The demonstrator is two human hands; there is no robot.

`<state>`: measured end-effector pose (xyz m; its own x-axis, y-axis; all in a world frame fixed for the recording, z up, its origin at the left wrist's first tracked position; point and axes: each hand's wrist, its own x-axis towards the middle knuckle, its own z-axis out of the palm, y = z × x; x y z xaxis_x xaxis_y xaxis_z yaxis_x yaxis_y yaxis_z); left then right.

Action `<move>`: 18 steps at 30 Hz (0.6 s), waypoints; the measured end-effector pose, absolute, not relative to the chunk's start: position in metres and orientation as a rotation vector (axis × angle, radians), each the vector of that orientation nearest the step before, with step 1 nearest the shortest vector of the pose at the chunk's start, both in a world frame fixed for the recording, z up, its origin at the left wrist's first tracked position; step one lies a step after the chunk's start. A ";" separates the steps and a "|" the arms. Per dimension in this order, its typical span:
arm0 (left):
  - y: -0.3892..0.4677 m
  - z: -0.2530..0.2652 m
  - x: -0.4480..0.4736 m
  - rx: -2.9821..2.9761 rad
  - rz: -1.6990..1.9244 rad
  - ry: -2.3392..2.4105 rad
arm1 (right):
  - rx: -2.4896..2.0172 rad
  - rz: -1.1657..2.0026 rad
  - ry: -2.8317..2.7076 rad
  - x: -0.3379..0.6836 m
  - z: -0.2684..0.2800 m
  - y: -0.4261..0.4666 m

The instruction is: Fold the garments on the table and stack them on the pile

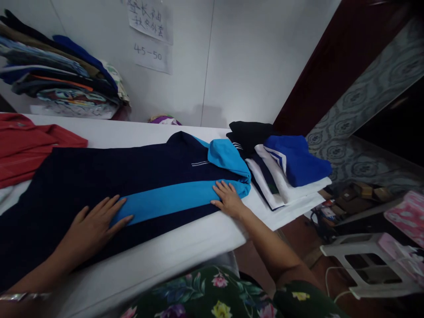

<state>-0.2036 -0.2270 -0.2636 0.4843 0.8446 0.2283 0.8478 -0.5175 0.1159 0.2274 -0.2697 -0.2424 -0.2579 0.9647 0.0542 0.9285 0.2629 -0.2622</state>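
Note:
A navy jacket (pixel 132 165) with a light blue collar and a light blue sleeve stripe lies spread across the table. Its collar end points right and its lower end runs off to the left. My left hand (pixel 94 223) rests on the sleeve near the end of the blue stripe (pixel 168 198), fingers spread. Farther right, my right hand (pixel 228 198) lies flat on the same sleeve, close to the light blue collar (pixel 227 154). Neither hand grips anything; both press on the cloth.
Folded garments, a blue one (pixel 294 161) on top, sit at the table's right end. A red garment (pixel 29 148) lies at the left. A tall clothes stack (pixel 66 75) stands at the back left against the wall. A white stool (pixel 371 260) is on the floor at right.

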 end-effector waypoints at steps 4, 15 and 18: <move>-0.228 -0.274 -0.214 -2.674 -0.298 -1.467 | -1.817 0.400 -2.351 0.237 -0.257 -0.266; -0.238 -0.263 -0.194 -2.514 -0.243 -1.869 | -1.538 0.305 -2.329 0.188 -0.220 -0.256; -0.241 -0.266 -0.195 -2.512 -0.272 -1.872 | -1.503 0.427 -2.404 0.174 -0.227 -0.243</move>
<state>-0.1952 -0.2409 -0.2663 0.2761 0.9514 0.1365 0.9508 -0.2911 0.1056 0.1737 -0.2429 -0.2269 -0.4232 0.9030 0.0746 0.8222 0.4173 -0.3872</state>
